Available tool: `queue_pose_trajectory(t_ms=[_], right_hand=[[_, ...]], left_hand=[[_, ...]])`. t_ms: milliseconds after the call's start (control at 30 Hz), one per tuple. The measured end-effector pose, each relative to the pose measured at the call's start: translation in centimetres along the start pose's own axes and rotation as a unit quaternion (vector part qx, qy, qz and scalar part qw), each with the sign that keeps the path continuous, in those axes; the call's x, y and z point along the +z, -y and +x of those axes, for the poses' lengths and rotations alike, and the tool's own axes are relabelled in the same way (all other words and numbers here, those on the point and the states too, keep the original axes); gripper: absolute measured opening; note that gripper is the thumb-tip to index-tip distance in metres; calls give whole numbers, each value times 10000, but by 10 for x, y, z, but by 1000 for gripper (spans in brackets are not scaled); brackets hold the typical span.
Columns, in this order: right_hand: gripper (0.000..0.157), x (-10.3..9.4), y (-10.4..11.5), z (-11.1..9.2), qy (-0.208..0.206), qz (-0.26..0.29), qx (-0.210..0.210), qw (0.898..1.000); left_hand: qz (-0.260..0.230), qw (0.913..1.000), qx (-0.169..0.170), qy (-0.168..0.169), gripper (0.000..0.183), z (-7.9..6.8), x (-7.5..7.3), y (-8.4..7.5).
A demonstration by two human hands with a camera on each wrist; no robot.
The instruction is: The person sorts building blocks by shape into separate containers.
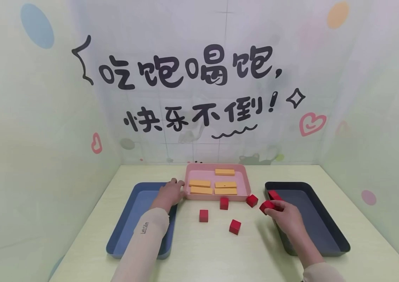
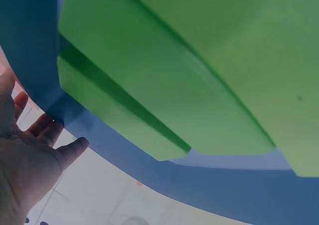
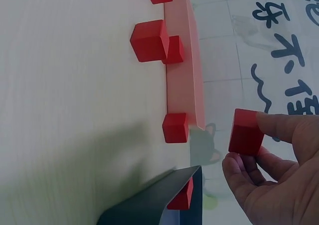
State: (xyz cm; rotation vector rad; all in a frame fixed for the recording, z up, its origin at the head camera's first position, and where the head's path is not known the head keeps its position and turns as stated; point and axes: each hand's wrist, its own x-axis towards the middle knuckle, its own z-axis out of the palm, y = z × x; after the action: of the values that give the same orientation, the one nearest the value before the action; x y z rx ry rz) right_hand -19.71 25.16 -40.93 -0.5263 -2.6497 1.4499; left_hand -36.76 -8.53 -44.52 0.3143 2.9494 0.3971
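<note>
My right hand (image 1: 287, 219) pinches a red cube (image 1: 266, 207) between thumb and fingers, over the left rim of the dark tray (image 1: 326, 223). Another red cube (image 1: 274, 195) shows inside that tray, partly hidden behind the hand. My left hand (image 1: 172, 192) is by the far right corner of the blue tray (image 1: 125, 227), near the pink tray. Its fingers look loosely bent and hold nothing, and the fingertips overlap the blue rim in the left wrist view. Green blocks (image 2: 154, 90) lie in the blue tray there; in the head view my left arm hides them.
The pink tray (image 1: 203, 175) at the back middle holds several yellow blocks (image 1: 225, 172). Loose red cubes stand on the table between the trays: one (image 1: 204, 216) at left, one (image 1: 235, 227) nearer, and two close to the pink tray's front. Walls enclose the table.
</note>
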Motion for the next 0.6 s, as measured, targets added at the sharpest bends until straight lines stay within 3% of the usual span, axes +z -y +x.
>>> queue_pose_trajectory(t_ms=[600], right_hand=[[54, -29, -14, 17, -341, -7, 170, 9993]], left_hand=[[-14, 9999, 132, -50, 48, -1, 1, 2]])
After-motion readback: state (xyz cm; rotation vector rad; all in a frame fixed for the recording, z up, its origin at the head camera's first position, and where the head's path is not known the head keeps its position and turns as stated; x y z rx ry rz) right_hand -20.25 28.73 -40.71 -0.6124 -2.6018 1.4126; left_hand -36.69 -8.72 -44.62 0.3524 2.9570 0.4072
